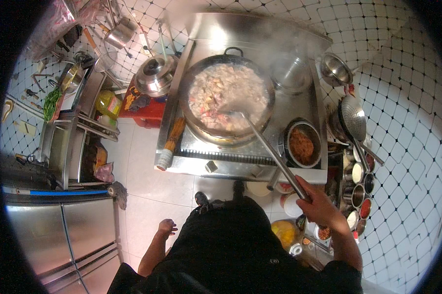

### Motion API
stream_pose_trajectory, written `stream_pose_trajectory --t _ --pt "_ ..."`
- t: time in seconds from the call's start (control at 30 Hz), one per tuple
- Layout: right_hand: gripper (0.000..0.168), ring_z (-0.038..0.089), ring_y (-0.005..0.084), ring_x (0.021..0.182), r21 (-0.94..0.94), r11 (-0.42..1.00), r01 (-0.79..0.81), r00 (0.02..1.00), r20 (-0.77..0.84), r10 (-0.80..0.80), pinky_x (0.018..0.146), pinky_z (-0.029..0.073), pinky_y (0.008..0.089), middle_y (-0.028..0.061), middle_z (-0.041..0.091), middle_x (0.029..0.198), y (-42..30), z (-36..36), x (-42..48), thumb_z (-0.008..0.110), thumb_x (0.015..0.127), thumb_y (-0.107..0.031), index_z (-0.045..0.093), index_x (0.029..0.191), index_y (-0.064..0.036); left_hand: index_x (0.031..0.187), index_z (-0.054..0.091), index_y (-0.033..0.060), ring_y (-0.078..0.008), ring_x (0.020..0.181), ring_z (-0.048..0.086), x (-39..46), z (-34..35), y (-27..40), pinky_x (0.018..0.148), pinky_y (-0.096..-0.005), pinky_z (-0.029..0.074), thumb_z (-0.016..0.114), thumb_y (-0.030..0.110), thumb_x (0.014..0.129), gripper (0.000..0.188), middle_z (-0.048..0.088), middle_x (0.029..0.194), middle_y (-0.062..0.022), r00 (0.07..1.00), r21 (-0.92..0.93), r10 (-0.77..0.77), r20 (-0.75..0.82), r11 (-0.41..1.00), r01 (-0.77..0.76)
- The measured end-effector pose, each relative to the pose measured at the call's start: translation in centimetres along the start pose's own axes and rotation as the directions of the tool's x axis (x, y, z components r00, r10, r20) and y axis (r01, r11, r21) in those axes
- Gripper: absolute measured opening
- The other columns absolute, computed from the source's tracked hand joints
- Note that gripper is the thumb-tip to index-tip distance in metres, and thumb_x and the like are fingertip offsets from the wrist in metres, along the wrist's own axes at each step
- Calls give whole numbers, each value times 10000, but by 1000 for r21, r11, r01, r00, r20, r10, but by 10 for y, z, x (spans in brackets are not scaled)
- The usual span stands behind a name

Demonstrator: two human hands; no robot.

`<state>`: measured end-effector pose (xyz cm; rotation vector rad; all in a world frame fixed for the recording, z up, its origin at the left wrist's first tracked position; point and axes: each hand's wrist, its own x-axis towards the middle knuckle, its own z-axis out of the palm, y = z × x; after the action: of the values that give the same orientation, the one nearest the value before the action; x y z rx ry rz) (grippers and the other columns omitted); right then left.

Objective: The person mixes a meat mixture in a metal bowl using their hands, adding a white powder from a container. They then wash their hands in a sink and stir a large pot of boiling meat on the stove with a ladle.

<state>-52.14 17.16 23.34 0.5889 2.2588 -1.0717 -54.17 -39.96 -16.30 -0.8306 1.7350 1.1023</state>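
A large dark wok [187, 114] sits on the steel stove [224, 166], full of pale, chunky food [226, 88] with red pieces, and steam rises over it. My right hand [316, 204] grips the metal handle of a long ladle or wok spatula [270, 152]; its head rests in the food, partly hidden by steam. My left hand [167, 227] hangs beside my body above the floor, fingers slightly curled, holding nothing visible. Right of the wok stands a dark pot [285, 147] of reddish-brown food.
A bamboo wok brush [173, 143] lies on the stove's left edge. A glass or metal bowl [292, 75] is at the back right. A covered steel pot [155, 77] stands left on a red stool [144, 119]. Seasoning containers [357, 194] line the right; a perforated skimmer [353, 117] is above them.
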Motion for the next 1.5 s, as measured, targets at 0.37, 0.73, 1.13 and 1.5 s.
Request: stream_pose_trajectory --t 0.37,0.73,1.13,1.5 --pt "679 660 420 760 -325 935 142 979 -91 -181 730 514 497 263 663 882 10 11 80 577 895 -207 270 1498 -152 1252 504 84 -265 772 698 -10 -6 -5 531 -368 523 534 236 913 372 653 1022 -130 1000 -89 -12 -16 996 11" --pt "666 591 278 568 -105 955 278 920 -256 -296 586 507 416 177 634 766 5 81 177 552 942 -171 230 1524 -192 1286 474 85 -286 871 685 19 -18 -44 625 -413 529 527 257 919 408 646 1095 -150 973 130 212 92 966 -223" --pt "712 571 215 514 222 949 225 974 -82 -212 486 475 381 120 602 708 7 75 169 555 930 -121 186 1537 -165 1246 493 94 -281 855 689 2 -12 -43 604 -409 539 508 235 935 342 653 1092 -140 985 186 151 82 969 -164" --pt "715 641 344 662 -194 924 330 879 -292 -376 632 496 412 216 630 742 -17 35 120 579 884 -124 256 1518 -195 1182 482 73 -295 890 690 -1 -8 -53 650 -433 567 511 153 937 259 643 1111 -123 963 310 209 172 916 -255"
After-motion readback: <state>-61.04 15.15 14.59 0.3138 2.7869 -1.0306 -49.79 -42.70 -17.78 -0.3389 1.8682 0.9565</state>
